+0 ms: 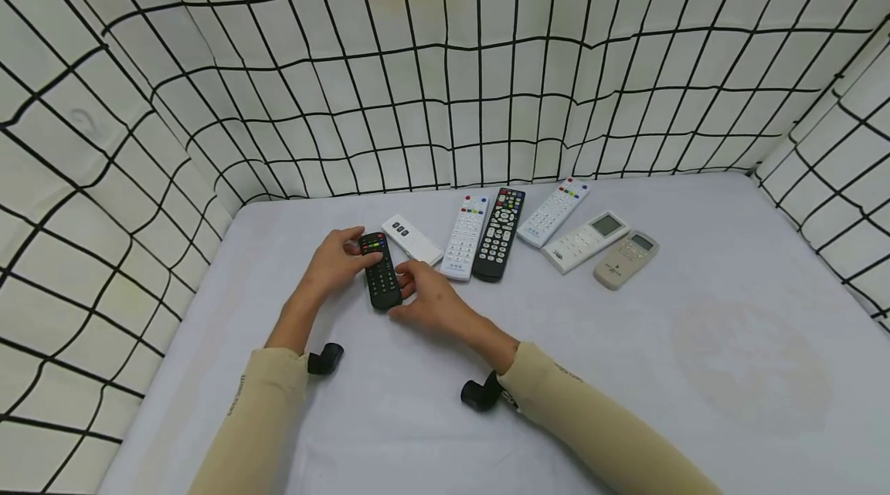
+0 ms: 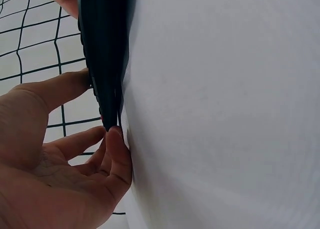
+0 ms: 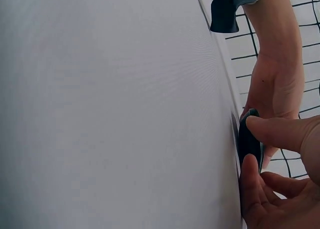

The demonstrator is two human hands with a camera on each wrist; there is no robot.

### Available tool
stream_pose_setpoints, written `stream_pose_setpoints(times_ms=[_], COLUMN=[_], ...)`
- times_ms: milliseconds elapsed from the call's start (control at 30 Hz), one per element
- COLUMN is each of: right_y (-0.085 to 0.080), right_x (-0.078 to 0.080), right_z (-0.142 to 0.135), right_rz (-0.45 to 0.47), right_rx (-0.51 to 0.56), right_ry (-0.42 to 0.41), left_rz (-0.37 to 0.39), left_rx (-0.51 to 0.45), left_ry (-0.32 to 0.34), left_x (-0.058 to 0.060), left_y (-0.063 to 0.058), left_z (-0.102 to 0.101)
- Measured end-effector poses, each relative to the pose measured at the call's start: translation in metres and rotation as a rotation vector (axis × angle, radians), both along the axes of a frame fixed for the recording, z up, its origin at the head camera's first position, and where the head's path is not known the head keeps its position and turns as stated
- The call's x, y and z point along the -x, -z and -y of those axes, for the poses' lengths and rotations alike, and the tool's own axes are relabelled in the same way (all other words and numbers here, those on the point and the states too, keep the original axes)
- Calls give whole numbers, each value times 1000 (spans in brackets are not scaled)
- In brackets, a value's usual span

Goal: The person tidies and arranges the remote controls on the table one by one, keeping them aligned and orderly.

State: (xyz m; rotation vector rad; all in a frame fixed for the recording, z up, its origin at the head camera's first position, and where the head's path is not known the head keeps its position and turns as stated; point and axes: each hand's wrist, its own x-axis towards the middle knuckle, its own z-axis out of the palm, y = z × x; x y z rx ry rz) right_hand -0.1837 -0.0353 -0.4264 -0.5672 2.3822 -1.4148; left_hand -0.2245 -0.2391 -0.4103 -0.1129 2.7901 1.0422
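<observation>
A slim black remote control [image 1: 383,285] with small buttons lies at a slant over the white table, between both hands. My left hand [image 1: 332,263] grips its far part, thumb across the button face and fingers at the far end. In the left wrist view those fingertips [image 2: 116,139] curl under the tip of the remote. At the near right corner my right hand [image 1: 436,302] pinches it, thumb at the near end and fingers along the right edge. The right wrist view shows the right thumb [image 3: 272,130] and a fingertip on the dark end of the remote, close over the table.
Just right of it lie a small white remote [image 1: 412,239], a white remote [image 1: 464,240] and a larger black remote [image 1: 499,236]. Farther right are another white remote [image 1: 554,211], a white remote with a screen [image 1: 584,242] and a beige one [image 1: 624,262]. Black netting [image 1: 445,59] surrounds the table [image 1: 389,418].
</observation>
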Motion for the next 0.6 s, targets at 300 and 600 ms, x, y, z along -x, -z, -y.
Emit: stream_pose_setpoints(times_ms=[300, 600], right_y=[-2, -5], right_x=[-1, 0], right_z=[5, 5], right_rz=[-37, -16], right_rx=[-48, -72], right_ry=[31, 21], left_rz=[24, 51], left_rx=[16, -48], left_ry=[19, 9], left_x=[1, 2], left_y=[-1, -5], left_z=[-1, 0])
